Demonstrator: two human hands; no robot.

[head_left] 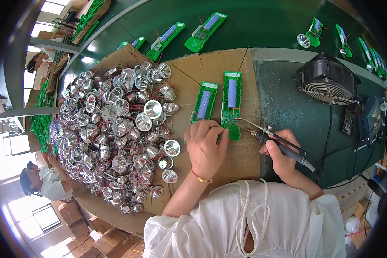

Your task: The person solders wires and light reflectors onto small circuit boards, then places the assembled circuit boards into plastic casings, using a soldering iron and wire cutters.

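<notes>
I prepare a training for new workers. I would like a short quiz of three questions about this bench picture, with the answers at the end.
1. Which of the person's hands holds the soldering iron?
2. True or false: the black fan stands to the right of the pile of silver reflectors.
3. What colour is the cylinder in the green casing nearest to the iron's tip?
a) red
b) light purple
c) yellow

Key:
1. The right hand.
2. True.
3. b
</notes>
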